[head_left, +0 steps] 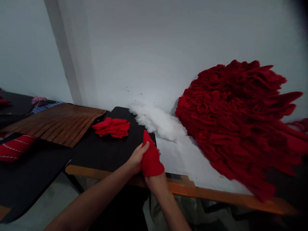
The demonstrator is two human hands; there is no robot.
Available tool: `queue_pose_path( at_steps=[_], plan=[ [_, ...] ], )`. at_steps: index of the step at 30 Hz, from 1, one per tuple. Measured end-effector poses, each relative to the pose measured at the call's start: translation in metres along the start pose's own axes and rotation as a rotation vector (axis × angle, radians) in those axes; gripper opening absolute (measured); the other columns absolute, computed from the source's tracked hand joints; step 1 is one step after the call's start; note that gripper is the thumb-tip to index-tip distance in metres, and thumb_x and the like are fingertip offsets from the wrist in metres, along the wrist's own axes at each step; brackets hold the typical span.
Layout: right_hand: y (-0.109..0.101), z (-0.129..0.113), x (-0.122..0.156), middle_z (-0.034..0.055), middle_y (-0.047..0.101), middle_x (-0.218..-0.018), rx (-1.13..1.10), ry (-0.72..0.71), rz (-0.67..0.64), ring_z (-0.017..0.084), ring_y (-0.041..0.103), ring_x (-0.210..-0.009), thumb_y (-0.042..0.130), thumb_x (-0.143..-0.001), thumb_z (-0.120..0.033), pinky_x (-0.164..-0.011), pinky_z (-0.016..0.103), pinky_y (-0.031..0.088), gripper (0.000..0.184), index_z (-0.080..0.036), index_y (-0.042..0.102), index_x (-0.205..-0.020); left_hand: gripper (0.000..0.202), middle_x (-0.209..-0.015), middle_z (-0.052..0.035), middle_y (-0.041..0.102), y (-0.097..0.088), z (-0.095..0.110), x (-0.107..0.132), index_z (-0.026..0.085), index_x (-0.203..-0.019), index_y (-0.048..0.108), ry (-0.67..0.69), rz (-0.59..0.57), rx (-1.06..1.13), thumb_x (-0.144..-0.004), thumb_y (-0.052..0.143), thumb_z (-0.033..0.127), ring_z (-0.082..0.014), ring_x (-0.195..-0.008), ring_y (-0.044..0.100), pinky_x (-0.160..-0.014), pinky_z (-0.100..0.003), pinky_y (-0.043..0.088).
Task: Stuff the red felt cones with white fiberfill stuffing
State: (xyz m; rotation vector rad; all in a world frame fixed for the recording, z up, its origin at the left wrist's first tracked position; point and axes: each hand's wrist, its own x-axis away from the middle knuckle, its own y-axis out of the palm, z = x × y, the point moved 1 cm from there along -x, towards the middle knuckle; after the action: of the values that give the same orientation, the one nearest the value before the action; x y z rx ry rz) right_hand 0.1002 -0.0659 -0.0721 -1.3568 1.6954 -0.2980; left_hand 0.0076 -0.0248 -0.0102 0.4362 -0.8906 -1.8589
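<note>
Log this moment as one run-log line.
left hand: grips red cloth | right hand: behind cloth, mostly hidden | nearby: red cloth bundle on black table, white fiberfill, red cloth heap

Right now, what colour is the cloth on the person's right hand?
The cloth is plain bright red, clearest in the head view.

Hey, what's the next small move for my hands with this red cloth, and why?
Probably pull the red cloth further over the right hand with the left hand, since the cloth covers that hand, its pointed end stands up, and the left hand grips it.
</note>
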Motion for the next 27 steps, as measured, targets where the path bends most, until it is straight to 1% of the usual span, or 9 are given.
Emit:
queue_pose_path(
  at_steps=[3,7,9,12,16,21,23,25,27],
  plan=[
    [0.002,-0.002,0.001,0.0143,0.047,-0.127,0.034,-0.011,-0.01,0.029,0.045,-0.115,0.046,-0.071,-0.02,-0.093,0.044,0.04,0.057,-0.012,0.04,-0.127,0.033,-0.083,-0.0107,0.065,0.004,0.0,0.0,0.014,-0.095,0.051,0.019,0.016,0.039,-0.074,0.058,0.038,-0.0225,-0.074,0.063,-0.065,-0.034,0.049],
    [-0.013,-0.016,-0.007,0.0148,0.048,-0.125,-0.024,-0.011,-0.006,0.026,0.047,-0.114,0.042,-0.074,-0.017,-0.091,0.04,0.043,0.056,-0.013,0.036,-0.129,0.037,-0.1,-0.0133,0.062,0.007,0.003,0.003,0.015,-0.104,0.049,-0.079,-0.153,0.139,-0.078,0.053,0.041,-0.026,-0.087,0.062,-0.073,-0.039,0.048],
    [-0.022,-0.024,-0.011,0.013,0.053,-0.119,-0.043,-0.046,-0.026,0.023,0.049,-0.113,0.04,-0.075,-0.014,-0.092,0.038,0.043,0.052,-0.014,0.04,-0.127,0.034,-0.098,-0.0126,0.062,0.006,0.007,0.001,0.015,-0.104,0.049,-0.078,-0.163,0.153,-0.078,0.054,0.036,-0.0256,-0.087,0.062,-0.076,-0.039,0.047],
    [-0.024,-0.032,-0.012,0.0164,0.059,-0.108,0.103,-0.034,-0.096,0.025,0.057,-0.099,0.037,-0.073,-0.009,-0.082,0.037,0.049,0.048,-0.01,0.047,-0.121,0.029,-0.085,-0.0093,0.064,0.006,0.011,-0.01,0.016,-0.101,0.05,-0.03,0.002,0.148,-0.077,0.057,0.031,-0.0231,-0.078,0.064,-0.074,-0.039,0.048],
    [-0.014,-0.033,-0.013,0.0201,0.055,-0.114,0.269,0.036,-0.138,0.025,0.063,-0.082,0.035,-0.068,-0.002,-0.067,0.034,0.052,0.058,-0.009,0.042,-0.125,0.031,-0.083,-0.0077,0.064,0.011,0.008,-0.02,0.016,-0.097,0.05,-0.072,0.251,0.246,-0.076,0.056,0.038,-0.0194,-0.074,0.063,-0.075,-0.036,0.049],
    [-0.031,-0.03,-0.021,0.0121,0.061,-0.106,-0.05,0.005,-0.135,0.022,0.059,-0.092,0.039,-0.071,-0.009,-0.078,0.033,0.05,0.043,-0.015,0.055,-0.111,0.032,-0.08,-0.0055,0.065,0.011,0.016,-0.027,0.019,-0.099,0.051,-0.036,0.201,0.147,-0.072,0.063,0.031,-0.0178,-0.067,0.063,-0.067,-0.033,0.05],
    [-0.044,-0.021,-0.03,0.0083,0.062,-0.106,-0.21,0.016,-0.184,0.018,0.061,-0.087,0.038,-0.077,-0.016,-0.075,0.031,0.051,0.032,-0.019,0.061,-0.099,0.025,-0.069,-0.0031,0.064,0.003,0.03,-0.038,0.017,-0.095,0.052,0.032,0.261,0.138,-0.074,0.06,0.028,-0.0152,-0.057,0.061,-0.058,-0.028,0.05],
    [-0.056,-0.002,-0.046,0.0091,0.059,-0.11,-0.231,0.106,-0.093,0.018,0.06,-0.089,0.038,-0.08,-0.022,-0.074,0.033,0.051,0.03,-0.019,0.062,-0.098,0.019,-0.06,-0.0022,0.062,-0.008,0.043,-0.052,0.013,-0.088,0.054,0.05,0.339,0.196,-0.078,0.055,0.03,-0.0125,-0.049,0.058,-0.052,-0.023,0.048],
    [-0.06,0.021,-0.069,0.0161,0.048,-0.123,0.002,0.188,0.179,0.027,0.045,-0.114,0.043,-0.078,-0.021,-0.087,0.043,0.043,0.035,-0.015,0.058,-0.108,0.02,-0.058,-0.003,0.062,-0.018,0.05,-0.065,0.011,-0.082,0.054,0.011,0.357,0.248,-0.08,0.052,0.031,-0.0121,-0.047,0.058,-0.05,-0.022,0.048]
  ],
)
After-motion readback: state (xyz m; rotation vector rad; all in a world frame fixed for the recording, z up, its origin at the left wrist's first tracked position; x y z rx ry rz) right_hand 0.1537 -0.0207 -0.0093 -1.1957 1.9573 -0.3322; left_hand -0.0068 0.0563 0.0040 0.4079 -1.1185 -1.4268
